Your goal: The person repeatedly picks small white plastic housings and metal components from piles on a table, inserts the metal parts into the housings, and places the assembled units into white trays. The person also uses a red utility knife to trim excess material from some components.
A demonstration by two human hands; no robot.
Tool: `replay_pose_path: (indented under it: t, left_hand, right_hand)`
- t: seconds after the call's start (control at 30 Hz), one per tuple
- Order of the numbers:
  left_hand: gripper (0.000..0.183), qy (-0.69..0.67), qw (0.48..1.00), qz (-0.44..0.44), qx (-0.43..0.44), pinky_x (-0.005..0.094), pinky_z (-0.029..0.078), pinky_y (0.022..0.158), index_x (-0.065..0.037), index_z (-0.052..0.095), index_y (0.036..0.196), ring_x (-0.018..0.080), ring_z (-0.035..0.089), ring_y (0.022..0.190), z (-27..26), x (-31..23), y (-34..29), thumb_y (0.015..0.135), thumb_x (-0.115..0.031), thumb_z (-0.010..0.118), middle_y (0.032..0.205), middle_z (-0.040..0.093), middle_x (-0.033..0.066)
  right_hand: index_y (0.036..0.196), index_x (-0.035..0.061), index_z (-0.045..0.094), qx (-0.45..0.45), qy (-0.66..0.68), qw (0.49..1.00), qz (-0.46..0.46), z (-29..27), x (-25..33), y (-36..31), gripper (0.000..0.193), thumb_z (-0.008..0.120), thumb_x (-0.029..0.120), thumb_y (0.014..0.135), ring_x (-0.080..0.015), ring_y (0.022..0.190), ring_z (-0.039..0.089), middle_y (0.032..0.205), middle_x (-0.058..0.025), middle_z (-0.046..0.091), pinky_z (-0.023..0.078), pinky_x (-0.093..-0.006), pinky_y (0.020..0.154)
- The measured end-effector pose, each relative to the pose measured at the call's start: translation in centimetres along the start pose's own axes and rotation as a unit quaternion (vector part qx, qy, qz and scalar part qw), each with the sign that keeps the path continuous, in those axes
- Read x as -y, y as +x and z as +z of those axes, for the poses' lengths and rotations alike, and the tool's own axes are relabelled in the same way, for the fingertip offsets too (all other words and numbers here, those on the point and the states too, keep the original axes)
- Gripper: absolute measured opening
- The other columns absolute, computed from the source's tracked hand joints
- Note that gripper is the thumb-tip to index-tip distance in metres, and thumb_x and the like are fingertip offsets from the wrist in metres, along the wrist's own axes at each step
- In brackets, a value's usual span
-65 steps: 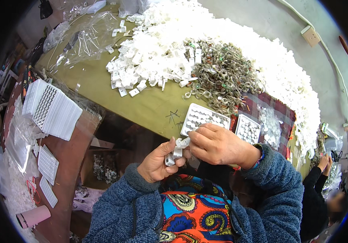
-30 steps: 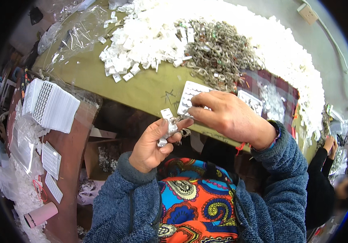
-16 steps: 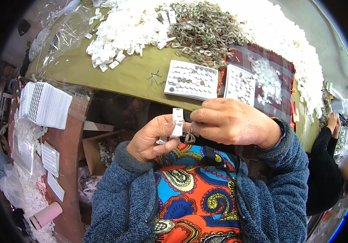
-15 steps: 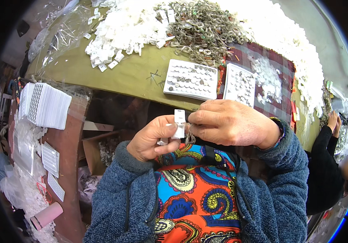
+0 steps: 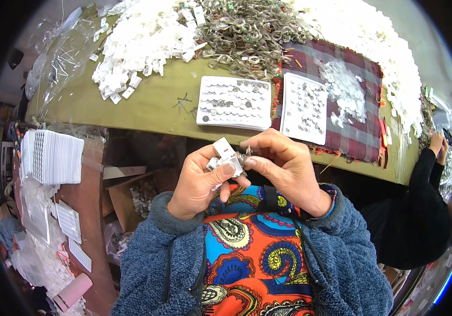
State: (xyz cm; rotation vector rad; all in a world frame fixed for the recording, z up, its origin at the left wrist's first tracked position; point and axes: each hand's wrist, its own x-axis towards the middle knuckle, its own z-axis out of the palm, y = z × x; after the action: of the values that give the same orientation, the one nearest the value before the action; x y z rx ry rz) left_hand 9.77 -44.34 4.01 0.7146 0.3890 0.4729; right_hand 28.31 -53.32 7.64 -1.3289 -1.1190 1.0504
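My left hand (image 5: 197,181) is closed around several small white plastic cases (image 5: 222,148), its thumb pressed across them. Beside them, my right hand (image 5: 289,166) pinches a small coil of thin grey-brown wire (image 5: 244,156) between thumb and forefinger. The coil touches or nearly touches the cases; its exact contact is hidden by the fingers. Both hands are above my lap, just in front of the table edge. Beyond them lie a white tray (image 5: 234,125) of small round discs, some dark, and a second white tray (image 5: 302,138) with small silvery pieces.
The green-covered table (image 5: 157,108) carries heaped white cases (image 5: 136,42), tangled wire coils (image 5: 247,37) and a checkered cloth (image 5: 341,145) with clear bits. At left stand stacked white trays (image 5: 60,158), a pink roll (image 5: 73,290) and a cardboard box (image 5: 123,203). Another person (image 5: 413,221) works at right.
My right hand has turned so its thumb and forefinger face the cases, with the coil brought up against them. The cases have tilted in my left hand. The view has shifted slightly.
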Motion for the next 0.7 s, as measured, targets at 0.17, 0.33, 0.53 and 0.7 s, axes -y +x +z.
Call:
replay_pose_path:
  t: [0.17,0.33,0.53,0.7]
  left_hand:
    - [0.028,-0.1,0.994,0.021,-0.027,0.0201,0.053,0.046,0.004,0.057,0.115,0.0223,0.073,0.085,0.1,0.6,0.1,0.096,-0.015,0.065,0.102,0.068,0.016]
    - [0.027,-0.09,0.986,0.131,-0.046,0.0203,0.054,0.047,0.002,0.059,0.113,0.0212,0.072,0.09,0.7,1.3,0.5,0.096,-0.018,0.065,0.103,0.067,0.0151]
    - [0.026,0.023,0.99,0.125,-0.062,0.0197,0.053,0.045,0.007,0.06,0.114,0.021,0.072,0.084,1.4,0.8,0.7,0.096,-0.011,0.065,0.119,0.065,0.021]
    - [0.025,0.073,0.988,0.11,-0.076,0.0206,0.053,0.045,0.007,0.061,0.112,0.0224,0.073,0.083,1.9,0.7,0.4,0.095,-0.009,0.067,0.117,0.066,0.0211]
  right_hand:
    - [0.104,-0.0032,0.065,-0.059,0.08,0.993,-0.066,0.8,-1.0,0.1,0.014,0.068,-0.001,0.091,-0.0122,0.094,0.061,0.098,-0.0052,0.065,0.051,-0.0272,0.084]
    - [0.109,-0.0025,0.064,-0.089,0.243,0.966,-0.007,1.4,-2.3,-0.2,0.016,0.066,-0.001,0.093,-0.0118,0.099,0.062,0.108,-0.0068,0.067,0.051,-0.0266,0.09]
    - [0.106,-0.0023,0.067,-0.1,0.235,0.964,-0.071,1.1,-2.7,-0.1,0.016,0.068,-0.003,0.09,-0.0111,0.097,0.059,0.107,-0.0053,0.061,0.05,-0.0255,0.087]
    - [0.103,-0.0035,0.069,-0.067,0.122,0.989,-0.046,1.1,-3.0,-0.2,0.016,0.07,-0.004,0.087,-0.0121,0.097,0.058,0.107,-0.0065,0.057,0.049,-0.0254,0.086]
